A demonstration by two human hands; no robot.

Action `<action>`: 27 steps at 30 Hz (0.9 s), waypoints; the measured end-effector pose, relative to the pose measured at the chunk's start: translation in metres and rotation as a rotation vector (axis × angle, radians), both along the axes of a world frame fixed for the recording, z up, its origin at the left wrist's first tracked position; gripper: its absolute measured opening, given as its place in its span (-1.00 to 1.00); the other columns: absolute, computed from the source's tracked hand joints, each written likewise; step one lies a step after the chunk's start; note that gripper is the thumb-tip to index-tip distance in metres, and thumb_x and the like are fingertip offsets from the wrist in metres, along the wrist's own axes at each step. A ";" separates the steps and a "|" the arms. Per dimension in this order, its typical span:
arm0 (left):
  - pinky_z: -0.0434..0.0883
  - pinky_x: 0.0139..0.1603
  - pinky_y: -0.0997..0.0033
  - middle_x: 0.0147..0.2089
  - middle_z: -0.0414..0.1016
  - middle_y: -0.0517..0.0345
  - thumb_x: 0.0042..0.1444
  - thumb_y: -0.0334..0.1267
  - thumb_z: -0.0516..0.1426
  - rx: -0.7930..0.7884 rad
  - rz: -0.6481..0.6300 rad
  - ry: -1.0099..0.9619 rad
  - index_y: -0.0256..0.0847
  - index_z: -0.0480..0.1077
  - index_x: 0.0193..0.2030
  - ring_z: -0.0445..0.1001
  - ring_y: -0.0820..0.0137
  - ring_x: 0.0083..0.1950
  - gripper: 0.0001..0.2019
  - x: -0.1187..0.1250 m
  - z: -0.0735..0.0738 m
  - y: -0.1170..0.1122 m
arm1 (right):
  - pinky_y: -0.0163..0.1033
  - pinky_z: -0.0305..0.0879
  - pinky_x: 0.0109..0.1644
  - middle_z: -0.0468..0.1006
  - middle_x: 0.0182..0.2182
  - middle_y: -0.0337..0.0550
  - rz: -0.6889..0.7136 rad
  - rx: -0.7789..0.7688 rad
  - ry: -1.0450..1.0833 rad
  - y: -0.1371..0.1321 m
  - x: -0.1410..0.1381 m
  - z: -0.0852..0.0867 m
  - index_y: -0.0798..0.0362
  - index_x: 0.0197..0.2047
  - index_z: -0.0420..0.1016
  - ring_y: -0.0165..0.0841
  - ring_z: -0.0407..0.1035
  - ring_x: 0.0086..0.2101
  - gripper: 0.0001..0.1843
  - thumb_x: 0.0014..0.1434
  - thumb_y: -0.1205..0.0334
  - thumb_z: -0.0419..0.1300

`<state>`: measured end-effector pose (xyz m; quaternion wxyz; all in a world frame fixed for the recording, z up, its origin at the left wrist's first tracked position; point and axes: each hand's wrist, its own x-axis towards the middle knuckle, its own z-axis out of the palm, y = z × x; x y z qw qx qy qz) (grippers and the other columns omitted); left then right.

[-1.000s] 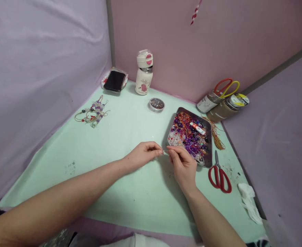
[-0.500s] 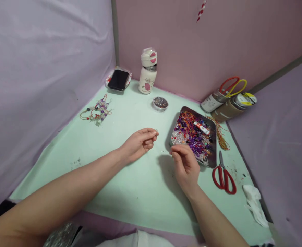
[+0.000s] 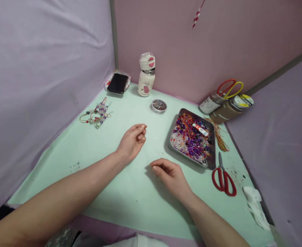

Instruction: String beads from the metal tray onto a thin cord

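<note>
My left hand (image 3: 133, 141) is over the middle of the pale green table, thumb and forefinger pinched together. A tiny bit of something shows at its fingertips, too small to name. Nearer to me and to the right, my right hand (image 3: 170, 175) has its thumb and fingertips close together; whatever they pinch, if anything, does not show. Just beyond the right hand stands a dark metal tray (image 3: 214, 151) of purple, clear, red and black beads (image 3: 193, 142). A small red-and-white tube (image 3: 200, 129) and orange cord lie on the beads.
Red-handled scissors (image 3: 224, 180) and a crumpled white tissue (image 3: 255, 206) lie right. Cord strands (image 3: 220, 137) rest behind the tray, near two containers (image 3: 212, 103). A round tin (image 3: 159, 106), a white bottle (image 3: 146, 77), a phone (image 3: 118, 83) and beaded strings (image 3: 98, 113) stand or lie farther back.
My right hand has moved left and toward me, away from the tray's edge. My left hand has shifted slightly left. Both remain pinched.
</note>
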<state>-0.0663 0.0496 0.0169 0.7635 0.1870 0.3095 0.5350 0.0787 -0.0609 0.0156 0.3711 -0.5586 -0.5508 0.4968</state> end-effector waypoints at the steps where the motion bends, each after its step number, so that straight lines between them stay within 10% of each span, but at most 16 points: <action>1: 0.07 -0.59 0.67 -0.48 0.31 0.24 -0.07 -0.42 0.26 -0.017 0.002 -0.017 -0.34 0.41 -0.38 0.10 0.71 -0.58 -0.89 0.000 0.000 0.000 | -0.30 0.28 -0.37 0.54 -0.42 -0.18 -0.018 0.014 0.013 0.000 0.003 0.000 0.04 -0.30 0.55 -0.41 0.35 -0.45 -0.81 0.15 0.11 0.19; 10: 0.07 -0.62 0.67 -0.51 0.28 0.24 0.01 -0.47 0.18 -0.168 -0.021 -0.162 -0.36 0.40 -0.38 0.09 0.70 -0.61 -0.98 -0.004 0.000 0.007 | -0.16 0.30 -0.24 0.41 -0.34 -0.12 -0.502 0.885 -0.172 -0.004 0.023 0.003 0.02 -0.23 0.42 -0.30 0.35 -0.27 -0.91 0.19 0.29 0.11; 16: 0.07 -0.62 0.67 -0.52 0.28 0.25 0.00 -0.47 0.18 -0.180 -0.013 -0.166 -0.36 0.40 -0.39 0.09 0.70 -0.61 -0.97 -0.003 0.002 0.006 | -0.31 0.14 -0.47 0.33 -0.61 -0.28 -0.018 0.475 -0.076 -0.006 0.008 0.007 0.07 -0.54 0.34 -0.47 0.20 -0.55 -0.75 0.18 0.27 0.14; 21: 0.07 -0.63 0.67 -0.53 0.27 0.26 0.00 -0.47 0.18 -0.176 -0.024 -0.147 -0.36 0.39 -0.40 0.07 0.71 -0.62 -0.97 -0.001 0.003 0.003 | -0.32 0.28 -0.44 0.49 -0.41 -0.23 -0.218 0.104 0.142 0.001 -0.002 0.000 0.03 -0.24 0.49 -0.48 0.28 -0.52 -0.83 0.07 0.18 0.26; 27: 0.07 -0.62 0.68 -0.51 0.27 0.25 -0.02 -0.46 0.21 -0.164 -0.072 -0.085 -0.36 0.40 -0.40 0.06 0.71 -0.61 -0.95 0.007 -0.004 -0.007 | -0.30 0.36 -0.38 0.47 -0.33 -0.23 -0.373 0.180 0.221 0.002 -0.001 -0.001 -0.02 -0.27 0.54 -0.49 0.35 -0.48 -0.88 0.07 0.23 0.27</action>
